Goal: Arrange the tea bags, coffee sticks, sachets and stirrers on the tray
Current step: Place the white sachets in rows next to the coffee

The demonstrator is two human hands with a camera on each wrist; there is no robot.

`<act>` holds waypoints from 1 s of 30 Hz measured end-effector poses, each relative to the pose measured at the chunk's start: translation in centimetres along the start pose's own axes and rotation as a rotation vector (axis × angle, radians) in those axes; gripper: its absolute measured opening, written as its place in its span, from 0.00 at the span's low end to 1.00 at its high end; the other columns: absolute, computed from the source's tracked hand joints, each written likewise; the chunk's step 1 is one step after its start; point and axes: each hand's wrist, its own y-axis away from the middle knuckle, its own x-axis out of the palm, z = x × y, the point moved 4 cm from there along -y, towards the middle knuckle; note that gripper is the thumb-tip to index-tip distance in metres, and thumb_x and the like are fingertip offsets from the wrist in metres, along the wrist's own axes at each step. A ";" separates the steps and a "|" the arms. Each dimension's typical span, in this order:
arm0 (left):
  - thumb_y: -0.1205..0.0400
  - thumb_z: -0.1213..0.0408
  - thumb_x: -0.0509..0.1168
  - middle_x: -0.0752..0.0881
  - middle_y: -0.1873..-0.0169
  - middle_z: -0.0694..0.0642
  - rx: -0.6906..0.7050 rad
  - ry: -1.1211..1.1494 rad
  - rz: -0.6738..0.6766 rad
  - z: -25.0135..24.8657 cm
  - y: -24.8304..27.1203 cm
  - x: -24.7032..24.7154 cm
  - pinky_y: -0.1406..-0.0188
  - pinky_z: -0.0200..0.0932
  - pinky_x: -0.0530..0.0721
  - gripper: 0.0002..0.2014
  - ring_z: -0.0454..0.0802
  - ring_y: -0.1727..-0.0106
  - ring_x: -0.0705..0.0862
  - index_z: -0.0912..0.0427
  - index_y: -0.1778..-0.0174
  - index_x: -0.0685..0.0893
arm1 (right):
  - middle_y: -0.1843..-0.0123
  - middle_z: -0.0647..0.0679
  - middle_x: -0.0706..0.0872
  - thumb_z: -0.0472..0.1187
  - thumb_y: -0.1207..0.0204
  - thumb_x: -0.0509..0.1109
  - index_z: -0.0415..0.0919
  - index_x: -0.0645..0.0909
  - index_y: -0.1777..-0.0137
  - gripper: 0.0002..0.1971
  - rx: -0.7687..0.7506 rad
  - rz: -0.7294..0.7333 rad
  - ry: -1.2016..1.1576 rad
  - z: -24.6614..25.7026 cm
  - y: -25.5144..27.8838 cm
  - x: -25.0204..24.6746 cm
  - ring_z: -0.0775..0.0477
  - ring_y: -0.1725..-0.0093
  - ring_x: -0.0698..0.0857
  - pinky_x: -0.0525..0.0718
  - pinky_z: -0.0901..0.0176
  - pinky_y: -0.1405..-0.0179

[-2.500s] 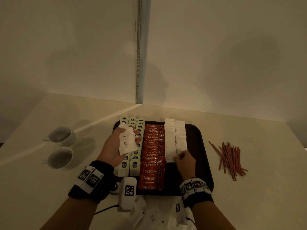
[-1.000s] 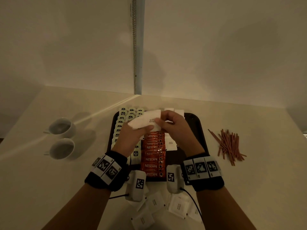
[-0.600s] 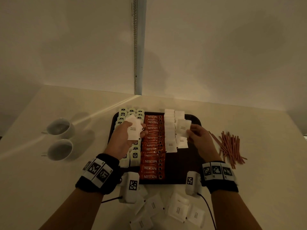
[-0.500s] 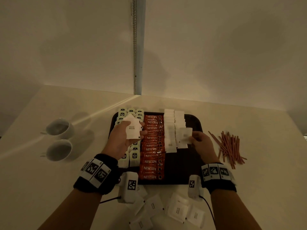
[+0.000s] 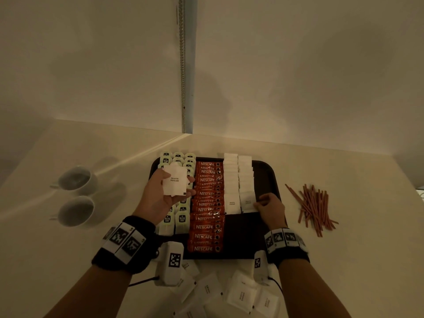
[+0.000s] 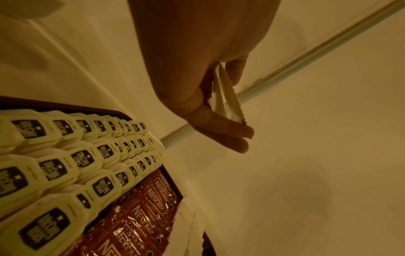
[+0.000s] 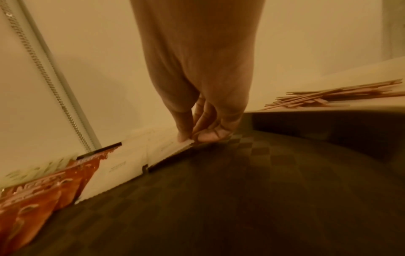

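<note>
1. Right hand point(image 5: 270, 208) has lowered from mid-air and pinches one white paper sugar sachet point(image 5: 247, 203) onto the sachet row.
2. Left hand point(image 5: 160, 196) still grasps spare white sachets point(image 5: 175, 181) above the dark rectangular tray point(image 5: 243, 235).
3. Brown stirrers point(image 5: 313, 206) wait outside.

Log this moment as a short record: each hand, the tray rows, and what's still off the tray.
left hand: holds white sugar sachets above the tea bags
right hand: pinches the nearest sachet of the right-hand sachet row, on the tray
tray rows, left to right: tea bags, Nescafe sticks, sachets
off tray: stirrers to its right, loose sachets in front
cups: two, left of tray
</note>
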 end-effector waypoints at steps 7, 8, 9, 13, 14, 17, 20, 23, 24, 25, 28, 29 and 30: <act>0.13 0.67 0.50 0.91 0.60 0.62 0.019 -0.060 0.039 -0.1 0.2 0.7 0.63 0.49 0.90 0.11 0.61 0.62 0.90 0.61 0.43 0.78 | 0.54 0.46 0.84 0.38 0.27 0.75 0.36 0.79 0.45 0.13 -0.066 -0.064 -0.068 2.2 1.3 -0.4 0.48 0.53 0.83 0.76 0.66 0.57; 0.12 0.66 0.52 0.91 0.56 0.62 0.015 -0.099 0.029 0.0 0.2 0.7 0.66 0.48 0.90 0.11 0.62 0.58 0.90 0.61 0.41 0.79 | 0.54 0.49 0.83 0.40 0.26 0.73 0.37 0.79 0.45 0.12 -0.120 -0.037 -0.107 4.0 2.0 -0.6 0.53 0.55 0.82 0.76 0.69 0.60; 0.12 0.64 0.54 0.90 0.51 0.63 0.015 -0.143 0.016 0.1 0.2 0.7 0.68 0.47 0.90 0.11 0.64 0.54 0.90 0.60 0.39 0.79 | 0.55 0.52 0.83 0.42 0.24 0.72 0.39 0.80 0.46 0.10 -0.188 0.027 -0.165 6.2 2.8 -0.7 0.58 0.56 0.81 0.77 0.70 0.60; 0.15 0.61 0.61 0.88 0.49 0.62 0.086 -0.307 -0.055 0.2 0.1 1.2 0.77 0.41 0.86 0.08 0.61 0.52 0.88 0.55 0.43 0.82 | 0.56 0.52 0.86 0.48 0.24 0.69 0.45 0.82 0.50 0.08 -0.417 0.402 -0.385 14.6 7.2 0.0 0.59 0.58 0.85 0.83 0.69 0.59; 0.15 0.62 0.62 0.88 0.50 0.61 0.120 -0.337 -0.071 0.1 0.0 1.4 0.78 0.40 0.85 0.08 0.58 0.54 0.88 0.55 0.43 0.83 | 0.56 0.50 0.87 0.48 0.24 0.70 0.44 0.82 0.50 0.09 -0.439 0.425 -0.408 15.7 7.9 0.3 0.55 0.57 0.86 0.86 0.66 0.58; 0.18 0.64 0.66 0.88 0.53 0.58 0.202 -0.392 -0.100 -0.1 0.1 1.8 0.77 0.39 0.85 0.06 0.51 0.57 0.88 0.55 0.46 0.83 | 0.55 0.45 0.89 0.42 0.25 0.73 0.41 0.83 0.49 0.08 -0.448 0.392 -0.483 17.2 8.6 0.7 0.46 0.55 0.88 0.88 0.55 0.54; 0.18 0.65 0.66 0.88 0.52 0.56 0.199 -0.366 -0.102 -0.2 -0.1 1.5 0.72 0.37 0.87 0.08 0.49 0.56 0.88 0.56 0.44 0.84 | 0.55 0.43 0.89 0.39 0.24 0.72 0.39 0.84 0.49 0.06 -0.427 0.359 -0.512 17.3 8.5 0.9 0.43 0.55 0.88 0.88 0.52 0.54; 0.16 0.67 0.61 0.83 0.43 0.64 0.100 -0.187 -0.090 0.0 -0.2 1.0 0.66 0.42 0.89 0.11 0.64 0.43 0.85 0.61 0.38 0.79 | 0.57 0.46 0.87 0.37 0.22 0.69 0.40 0.83 0.52 0.03 -0.338 0.416 -0.671 16.5 8.1 0.6 0.49 0.60 0.86 0.86 0.57 0.61; 0.16 0.70 0.59 0.83 0.42 0.67 0.084 -0.120 -0.091 -0.1 -0.2 0.6 0.65 0.43 0.90 0.12 0.67 0.41 0.84 0.62 0.37 0.77 | 0.55 0.45 0.87 0.36 0.22 0.68 0.38 0.82 0.51 0.03 -0.306 0.420 -0.720 15.9 7.8 0.3 0.50 0.59 0.86 0.86 0.60 0.61; 0.15 0.72 0.57 0.83 0.44 0.68 0.091 -0.095 -0.084 -0.2 -0.2 0.2 0.64 0.44 0.90 0.12 0.67 0.42 0.84 0.62 0.38 0.77 | 0.53 0.44 0.87 0.35 0.22 0.67 0.36 0.80 0.49 0.04 -0.281 0.399 -0.736 15.1 7.4 -0.1 0.50 0.57 0.86 0.85 0.62 0.61; 0.15 0.72 0.59 0.85 0.45 0.60 0.180 -0.202 -0.084 -0.8 -0.1 -0.5 0.57 0.43 0.90 0.11 0.58 0.44 0.85 0.57 0.41 0.81 | 0.50 0.45 0.87 0.33 0.22 0.66 0.37 0.79 0.48 0.04 -0.214 0.277 -0.637 11.7 6.2 -0.8 0.49 0.53 0.85 0.84 0.64 0.60; 0.15 0.72 0.60 0.85 0.45 0.58 0.202 -0.225 -0.093 -1.0 0.0 -0.8 0.56 0.41 0.90 0.11 0.55 0.45 0.85 0.58 0.40 0.82 | 0.50 0.46 0.86 0.33 0.22 0.66 0.39 0.79 0.50 0.03 -0.193 0.250 -0.595 10.5 5.9 -0.7 0.50 0.52 0.86 0.84 0.64 0.60; 0.16 0.72 0.62 0.86 0.45 0.57 0.220 -0.247 -0.102 -1.1 -0.1 -1.0 0.56 0.40 0.89 0.11 0.53 0.47 0.86 0.60 0.40 0.82 | 0.50 0.47 0.86 0.33 0.22 0.67 0.41 0.78 0.52 0.03 -0.170 0.228 -0.544 9.1 5.6 -0.4 0.51 0.52 0.86 0.84 0.64 0.59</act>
